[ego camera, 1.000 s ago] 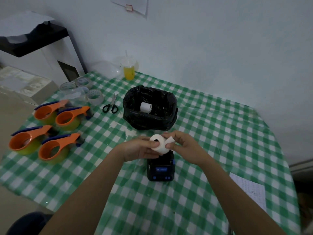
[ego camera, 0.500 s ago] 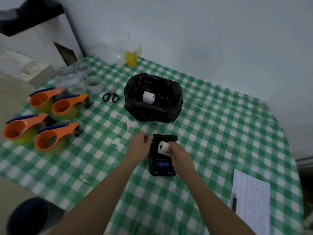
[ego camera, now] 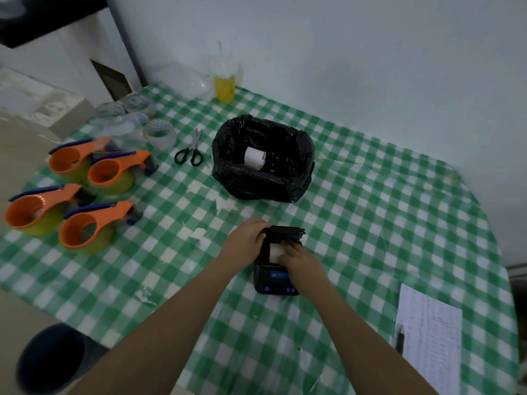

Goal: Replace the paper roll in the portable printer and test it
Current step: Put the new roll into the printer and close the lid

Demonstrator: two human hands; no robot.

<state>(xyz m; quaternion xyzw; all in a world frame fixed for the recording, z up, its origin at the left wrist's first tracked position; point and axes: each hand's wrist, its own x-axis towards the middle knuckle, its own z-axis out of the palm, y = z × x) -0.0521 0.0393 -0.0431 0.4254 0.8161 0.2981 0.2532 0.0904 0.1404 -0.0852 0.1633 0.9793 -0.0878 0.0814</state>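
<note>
A small black portable printer (ego camera: pixel 276 283) lies on the green checked tablecloth, its lid (ego camera: pixel 285 231) flipped up at the far end. A white paper roll (ego camera: pixel 274 252) sits down in the open bay. My right hand (ego camera: pixel 299 259) rests on the roll, fingers curled over its right side. My left hand (ego camera: pixel 247 238) grips the printer's left edge by the lid hinge. Another white paper roll (ego camera: pixel 254 157) lies inside the black bin bag (ego camera: pixel 263 161) behind the printer.
Several orange tape dispensers (ego camera: pixel 85 201) stand at the left, with tape rolls (ego camera: pixel 159 132) and black-handled scissors (ego camera: pixel 189 155) behind them. A yellow drink cup (ego camera: pixel 225 81) is by the wall. A printed sheet (ego camera: pixel 430 334) with a pen lies at the right edge.
The roll was held up in both hands above the printer. It has come down into the open bay under my right hand, and my left hand has moved to the printer's left side.
</note>
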